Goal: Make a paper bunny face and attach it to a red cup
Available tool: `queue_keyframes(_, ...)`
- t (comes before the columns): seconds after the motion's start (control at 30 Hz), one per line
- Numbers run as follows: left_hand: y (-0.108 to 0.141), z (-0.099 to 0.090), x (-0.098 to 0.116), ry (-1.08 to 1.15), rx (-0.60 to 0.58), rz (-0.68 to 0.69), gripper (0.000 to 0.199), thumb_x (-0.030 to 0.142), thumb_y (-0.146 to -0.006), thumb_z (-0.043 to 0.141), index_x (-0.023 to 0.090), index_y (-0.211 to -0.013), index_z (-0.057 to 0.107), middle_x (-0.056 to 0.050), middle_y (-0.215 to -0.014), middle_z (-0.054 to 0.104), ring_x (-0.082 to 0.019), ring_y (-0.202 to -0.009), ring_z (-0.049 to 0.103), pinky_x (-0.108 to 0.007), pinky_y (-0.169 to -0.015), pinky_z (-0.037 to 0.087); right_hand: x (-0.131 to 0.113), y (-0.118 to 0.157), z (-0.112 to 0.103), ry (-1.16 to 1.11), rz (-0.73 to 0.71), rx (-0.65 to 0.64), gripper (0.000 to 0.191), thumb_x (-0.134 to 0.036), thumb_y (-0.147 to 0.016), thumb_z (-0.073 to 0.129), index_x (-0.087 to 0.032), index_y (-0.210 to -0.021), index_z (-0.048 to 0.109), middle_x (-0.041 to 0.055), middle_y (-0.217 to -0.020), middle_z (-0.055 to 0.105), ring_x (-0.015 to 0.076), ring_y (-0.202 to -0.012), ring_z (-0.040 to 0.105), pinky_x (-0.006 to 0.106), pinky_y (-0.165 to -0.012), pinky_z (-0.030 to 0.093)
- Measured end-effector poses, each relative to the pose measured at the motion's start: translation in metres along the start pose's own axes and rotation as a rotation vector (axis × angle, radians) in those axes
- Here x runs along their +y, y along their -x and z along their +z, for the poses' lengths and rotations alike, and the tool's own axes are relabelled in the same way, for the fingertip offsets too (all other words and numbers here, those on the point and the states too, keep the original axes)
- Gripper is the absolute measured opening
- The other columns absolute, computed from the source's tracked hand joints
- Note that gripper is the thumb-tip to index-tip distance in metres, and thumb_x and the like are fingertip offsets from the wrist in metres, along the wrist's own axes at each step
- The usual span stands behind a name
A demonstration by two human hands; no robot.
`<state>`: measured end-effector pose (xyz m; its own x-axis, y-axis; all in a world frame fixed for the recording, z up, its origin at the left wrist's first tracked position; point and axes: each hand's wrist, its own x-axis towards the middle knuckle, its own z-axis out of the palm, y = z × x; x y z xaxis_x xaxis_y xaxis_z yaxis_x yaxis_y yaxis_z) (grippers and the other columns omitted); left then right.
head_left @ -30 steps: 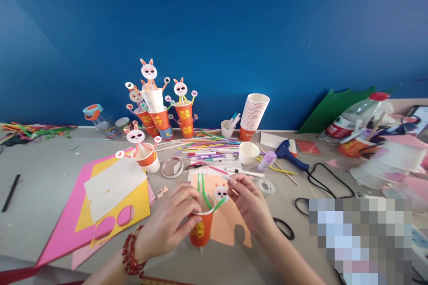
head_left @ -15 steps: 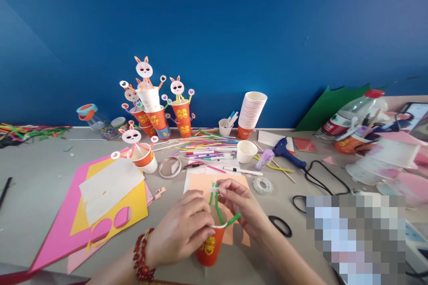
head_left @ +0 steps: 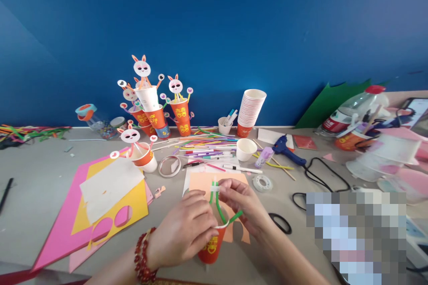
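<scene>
My left hand (head_left: 187, 227), a red bead bracelet at its wrist, curls over the rim of a red paper cup (head_left: 210, 251) with yellow characters. The cup tilts slightly, and a thin pale stick pokes out below its base. Green pipe cleaners (head_left: 219, 209) rise from inside the cup, one bending out over the rim on the right. A strip of clear tape (head_left: 215, 189) lies across their upper ends. Thumb and fingers of my right hand (head_left: 240, 200) pinch the tape's right end. My left fingertips are partly hidden behind the cup and pipe cleaners.
Behind stand bunny-topped paper cups (head_left: 143, 107), a cup stack (head_left: 251, 111) and scattered markers (head_left: 214, 151). To the right are a tape roll (head_left: 262, 183), black scissor handles (head_left: 280, 223) and a blue glue gun (head_left: 287, 151) with its cable. Colored sheets (head_left: 67, 213) lie left.
The tape strip now shows flatter across the green pipe cleaners, my right fingers at its right end. Both hands and the cup have shifted only slightly; the view moved a little.
</scene>
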<state>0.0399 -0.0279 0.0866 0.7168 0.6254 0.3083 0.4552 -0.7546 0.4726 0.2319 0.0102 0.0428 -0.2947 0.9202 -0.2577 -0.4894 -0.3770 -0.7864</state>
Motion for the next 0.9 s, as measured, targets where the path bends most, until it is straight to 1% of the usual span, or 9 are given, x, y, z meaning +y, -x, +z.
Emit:
queue_keyframes(0.33, -0.0046, 0.0003, 0.0022, -0.001, 0.023, 0.007, 0.013, 0.019, -0.095, 0.046, 0.018, -0.086, 0.056, -0.002, -0.083, 0.056, -0.016, -0.080, 0.048, -0.037, -0.097, 0.040, -0.0017, -0.0003, -0.0006, -0.002, -0.025, 0.033, 0.027, -0.034, -0.064, 0.089, -0.016, -0.069, 0.070, 0.0000, -0.077, 0.062, 0.0126, -0.072, 0.055, 0.027, -0.073, 0.045)
queue_keyframes(0.5, -0.0022, -0.0001, 0.0035, 0.003, 0.022, 0.003, 0.012, 0.018, -0.094, 0.047, 0.018, -0.087, 0.056, -0.002, -0.083, 0.056, -0.016, -0.080, 0.048, -0.037, -0.097, 0.041, -0.0030, -0.0005, -0.0021, 0.078, -0.037, 0.046, 0.030, -0.039, -0.063, 0.089, -0.016, -0.068, 0.069, 0.0005, -0.073, 0.063, 0.0128, -0.067, 0.054, 0.027, -0.066, 0.043)
queue_keyframes(0.7, -0.0024, 0.0004, 0.0041, 0.017, 0.032, 0.003, 0.011, 0.018, -0.094, 0.048, 0.018, -0.086, 0.056, -0.002, -0.083, 0.056, -0.016, -0.079, 0.047, -0.037, -0.096, 0.041, -0.0041, -0.0022, -0.0057, 0.164, -0.065, 0.045, 0.031, -0.042, -0.065, 0.087, -0.016, -0.070, 0.071, 0.0001, -0.068, 0.063, 0.0134, -0.067, 0.054, 0.027, -0.068, 0.043)
queue_keyframes(0.9, -0.0026, 0.0008, 0.0057, 0.008, 0.021, 0.028, 0.011, 0.018, -0.094, 0.048, 0.018, -0.088, 0.056, -0.002, -0.084, 0.057, -0.016, -0.081, 0.048, -0.038, -0.100, 0.040, -0.0072, -0.0004, -0.0051, 0.237, -0.120, 0.050, 0.026, -0.037, -0.067, 0.086, -0.017, -0.071, 0.071, -0.0004, -0.070, 0.065, 0.0136, -0.069, 0.055, 0.027, -0.070, 0.044)
